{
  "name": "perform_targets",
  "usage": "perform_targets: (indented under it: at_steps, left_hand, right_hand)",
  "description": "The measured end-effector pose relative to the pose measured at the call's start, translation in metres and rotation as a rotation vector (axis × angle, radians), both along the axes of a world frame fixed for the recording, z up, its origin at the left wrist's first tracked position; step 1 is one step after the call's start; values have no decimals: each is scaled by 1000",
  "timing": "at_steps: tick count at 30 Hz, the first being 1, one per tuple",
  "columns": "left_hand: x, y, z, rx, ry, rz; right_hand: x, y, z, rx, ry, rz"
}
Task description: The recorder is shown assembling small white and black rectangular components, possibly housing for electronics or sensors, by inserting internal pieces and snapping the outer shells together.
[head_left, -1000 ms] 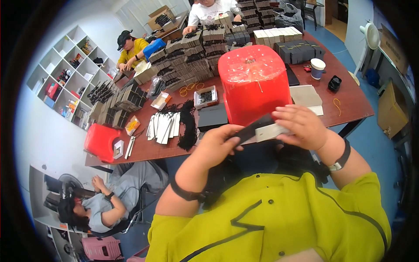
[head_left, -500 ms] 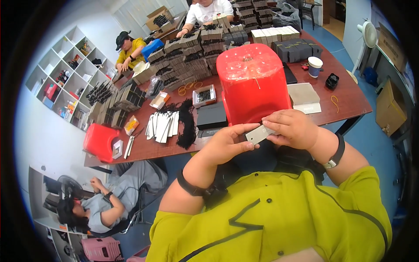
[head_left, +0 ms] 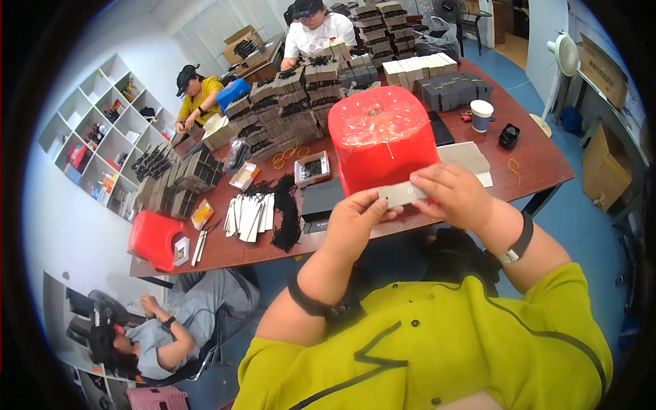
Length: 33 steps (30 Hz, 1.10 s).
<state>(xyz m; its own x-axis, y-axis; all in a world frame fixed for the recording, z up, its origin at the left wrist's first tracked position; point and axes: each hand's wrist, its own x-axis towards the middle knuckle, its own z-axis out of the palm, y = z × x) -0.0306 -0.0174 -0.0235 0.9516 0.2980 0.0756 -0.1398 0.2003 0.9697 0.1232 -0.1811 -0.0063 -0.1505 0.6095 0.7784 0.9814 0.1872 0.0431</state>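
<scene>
A narrow grey-beige hang tag (head_left: 402,194) with a small hole at one end is stretched between my hands, in front of the red plastic stool (head_left: 369,171). My left hand (head_left: 355,222) pinches its holed end between thumb and fingers. On the other end my right hand (head_left: 456,195) is closed, fingers over the top and thumb below. Left of the stool lie a dark flat box (head_left: 318,208), a bundle of black strings (head_left: 285,222) and a fan of white tags (head_left: 247,219).
Tall stacks of strung tags (head_left: 287,109) fill the table's far side. A paper cup (head_left: 481,116) stands at the right beside a black object (head_left: 508,135). Another red stool (head_left: 152,239) sits at the left edge. Several people sit around the table (head_left: 540,160).
The tag has turned closer to level, and my left hand has shifted slightly left along its holed end. The whole view has tilted a little, with the table appearing lower.
</scene>
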Motion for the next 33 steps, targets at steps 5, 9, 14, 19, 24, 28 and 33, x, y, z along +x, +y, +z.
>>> perform_targets:
  at_steps: [5,9,14,19,24,28,33]
  left_hand:
    - [33,2,14,260,-34,274]
    - [51,2,11,214,-172,274]
    - [54,4,2,334,-265,269]
    - [63,-5,8,389,-238,277]
    - [72,-1,2,395,-244,298]
    - [82,13,-2,683,-294,494]
    - [73,17,-6,958,-284,606]
  right_hand:
    - [22,12,15,58,-17,-107]
    - [32,16,16,113,-27,-142]
    - [32,18,13,114,22,-152]
    - [40,16,9,139,8,-176]
    - [44,20,8,121,12,-207]
    - [45,35,13,111,-52,-279]
    - [45,48,8,-34,47,-265]
